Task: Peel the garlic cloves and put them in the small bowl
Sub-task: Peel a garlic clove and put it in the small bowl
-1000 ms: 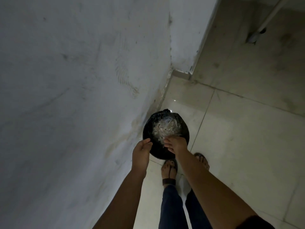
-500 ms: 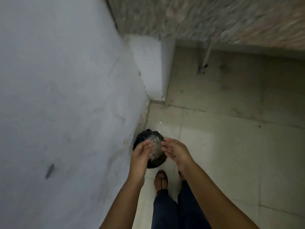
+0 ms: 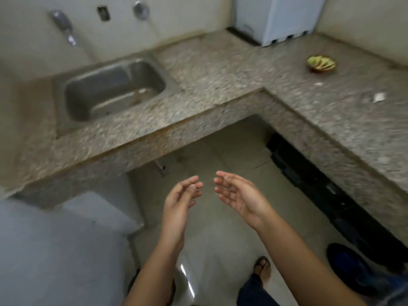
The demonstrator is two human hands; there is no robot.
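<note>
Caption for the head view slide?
Open, empty left hand and right hand before a granite counter with sink and small bowl.

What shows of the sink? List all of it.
The sink is a single rectangular basin with rounded corners, of dull grey metal that looks like steel, sunk into the left stretch of the speckled stone counter. A flat rim frames it. A wall tap hangs above its far left corner. Light glints on its floor. Motion blurs finer detail.
</note>
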